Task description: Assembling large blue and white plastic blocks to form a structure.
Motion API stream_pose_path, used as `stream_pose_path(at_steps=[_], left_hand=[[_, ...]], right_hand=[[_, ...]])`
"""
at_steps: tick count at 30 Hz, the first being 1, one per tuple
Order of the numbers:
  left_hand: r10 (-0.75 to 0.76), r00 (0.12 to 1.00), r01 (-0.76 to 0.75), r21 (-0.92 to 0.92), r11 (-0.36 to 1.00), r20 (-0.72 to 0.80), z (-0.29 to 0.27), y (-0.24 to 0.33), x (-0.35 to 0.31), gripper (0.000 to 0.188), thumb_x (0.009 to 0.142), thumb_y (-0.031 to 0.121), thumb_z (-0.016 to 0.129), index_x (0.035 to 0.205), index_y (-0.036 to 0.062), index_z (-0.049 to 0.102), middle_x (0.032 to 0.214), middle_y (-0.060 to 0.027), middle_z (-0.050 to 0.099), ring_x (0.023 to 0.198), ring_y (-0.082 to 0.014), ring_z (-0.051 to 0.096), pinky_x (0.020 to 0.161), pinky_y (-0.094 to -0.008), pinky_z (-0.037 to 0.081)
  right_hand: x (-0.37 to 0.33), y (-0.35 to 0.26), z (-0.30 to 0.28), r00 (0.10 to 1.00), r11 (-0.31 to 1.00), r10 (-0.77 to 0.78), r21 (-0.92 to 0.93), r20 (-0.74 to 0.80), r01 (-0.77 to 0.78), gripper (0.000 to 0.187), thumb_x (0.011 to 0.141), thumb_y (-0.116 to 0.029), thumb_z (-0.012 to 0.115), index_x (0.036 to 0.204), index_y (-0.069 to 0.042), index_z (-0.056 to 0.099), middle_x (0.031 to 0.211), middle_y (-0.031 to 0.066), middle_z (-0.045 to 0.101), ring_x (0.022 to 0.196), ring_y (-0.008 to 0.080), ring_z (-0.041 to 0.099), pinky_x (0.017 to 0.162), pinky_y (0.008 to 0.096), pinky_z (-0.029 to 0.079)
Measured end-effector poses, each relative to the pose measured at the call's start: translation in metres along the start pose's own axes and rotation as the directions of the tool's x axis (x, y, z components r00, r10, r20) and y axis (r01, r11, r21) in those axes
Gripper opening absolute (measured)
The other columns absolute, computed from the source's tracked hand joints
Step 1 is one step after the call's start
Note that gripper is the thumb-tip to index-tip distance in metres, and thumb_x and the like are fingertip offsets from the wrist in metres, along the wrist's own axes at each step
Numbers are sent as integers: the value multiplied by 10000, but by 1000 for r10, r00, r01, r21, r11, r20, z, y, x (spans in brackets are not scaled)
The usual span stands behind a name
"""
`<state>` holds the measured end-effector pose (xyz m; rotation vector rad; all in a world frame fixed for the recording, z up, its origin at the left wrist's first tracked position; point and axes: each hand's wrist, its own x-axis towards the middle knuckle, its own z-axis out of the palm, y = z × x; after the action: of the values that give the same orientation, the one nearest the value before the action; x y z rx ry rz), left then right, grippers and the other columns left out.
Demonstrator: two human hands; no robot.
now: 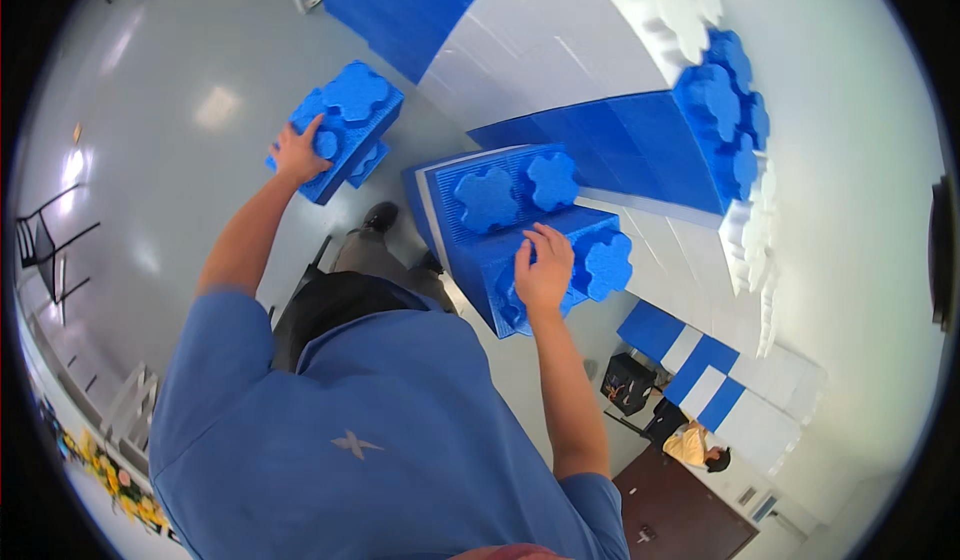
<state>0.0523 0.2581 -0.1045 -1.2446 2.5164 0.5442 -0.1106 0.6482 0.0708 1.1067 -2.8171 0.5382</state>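
Out to the left, my left hand (300,152) grips a blue building block (368,125) by its knobbed side. Rounded, lobed knobs stand out from that block, and another knobbed blue piece shows just below it. In front of me, my right hand (545,268) has its fingers bent over a blue block (580,225) on a waist-high stack. Part of that block's knobs lies hidden under the hand. Behind it on the same stack is a further ridged blue block (465,215) with two lobed knobs facing up and a pale strip along its left edge.
A wall of stacked blue and white blocks (600,150) rises at the right, with knobs along its top. Farther off stand a lower block wall (690,360), a black crate (628,382) and a person (690,447). A chair (45,250) is at the far left.
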Motion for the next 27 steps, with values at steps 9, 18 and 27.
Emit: stream_pose_path(at_steps=[9,18,27], left_hand=[[266,927,-335,-270,903,-264,-102,84,-76,1036,489,366,878,1403,332,392,1350,-260,367,1273,-412,365,1028,-547,298],[593,785,-618,-167,768,-179,-149,206,-130,963,529,398,847,1390,344,420,1361,-253,345,1264,-413,348,1053,-516,258],[696,707,-704,-29,710,-126,-141,276,-149,955,529,454,833,1386,330,430,1334,-255,361,1241,-414,365,1024,-521,260]], right_hand=[[-1,5,0,996,999,-9,52,-87,14,145,766,-116,639,898,-65,669,1069,94,631,1047,302,565,925,419,428],[-17,17,-38,938,945,101,326,-330,13,128,783,-15,631,907,-33,655,1078,119,632,1044,310,571,911,399,443],[-45,34,-61,893,924,248,368,-375,-102,129,800,-9,624,925,-20,656,1087,125,630,1049,302,570,914,387,445]])
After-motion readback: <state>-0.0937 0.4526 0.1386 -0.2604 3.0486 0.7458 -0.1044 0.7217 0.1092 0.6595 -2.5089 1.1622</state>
